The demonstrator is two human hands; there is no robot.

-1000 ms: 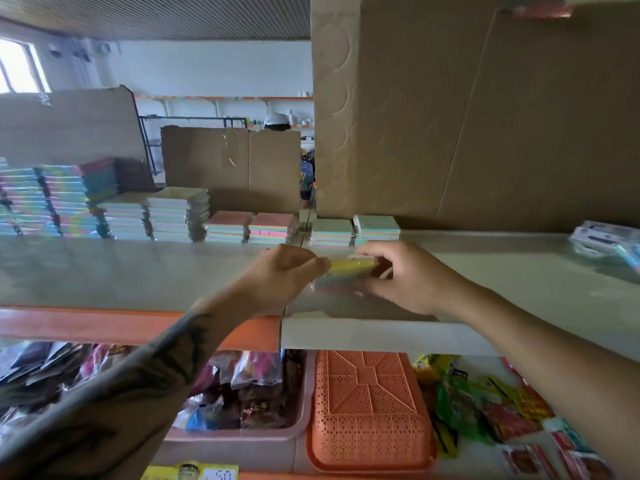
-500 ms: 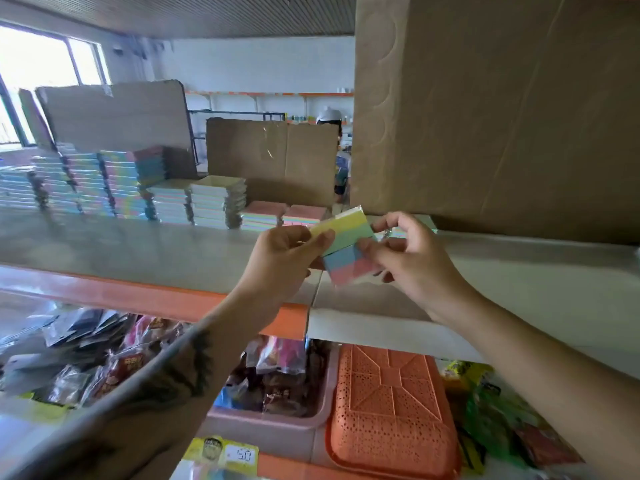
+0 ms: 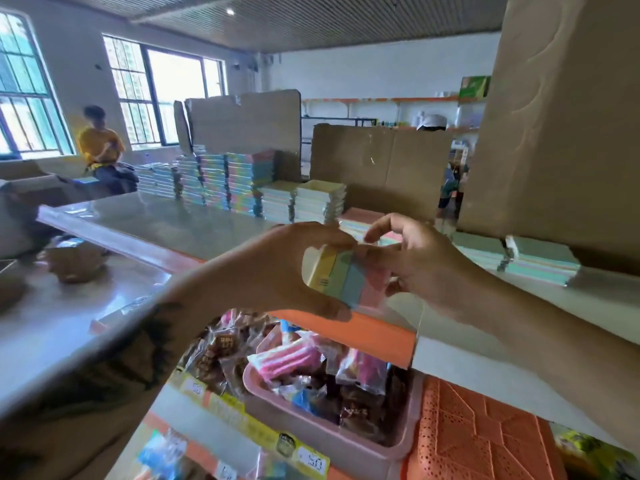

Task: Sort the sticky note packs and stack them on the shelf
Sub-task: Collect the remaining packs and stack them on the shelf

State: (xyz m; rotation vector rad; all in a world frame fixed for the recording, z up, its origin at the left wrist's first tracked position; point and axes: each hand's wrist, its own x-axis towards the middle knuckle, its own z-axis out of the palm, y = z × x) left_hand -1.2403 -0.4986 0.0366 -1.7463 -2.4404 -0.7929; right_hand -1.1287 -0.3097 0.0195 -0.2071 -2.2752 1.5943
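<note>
A sticky note pack (image 3: 341,277) with yellow, green, blue and pink stripes is held upright in the air in front of the shelf (image 3: 166,223). My left hand (image 3: 287,268) grips its yellow end, thumb below and fingers on top. My right hand (image 3: 412,265) pinches the pink end, with some fingers raised above it. Several stacks of sticky note packs stand along the back of the shelf: tall rainbow ones (image 3: 239,181), lower pale ones (image 3: 318,200), a pink-topped stack (image 3: 360,220) and low mint ones (image 3: 540,259).
A big cardboard box (image 3: 561,126) stands on the shelf at right, with cardboard sheets (image 3: 377,164) behind the stacks. Below the shelf sit a pink bin (image 3: 322,434) of snack packets and an orange basket (image 3: 478,434). A person in a yellow shirt (image 3: 100,147) sits far left.
Both hands lifted the pack off the shelf surface and turned it upright. The view swung left, so the tall stacks and the seated person now show.
</note>
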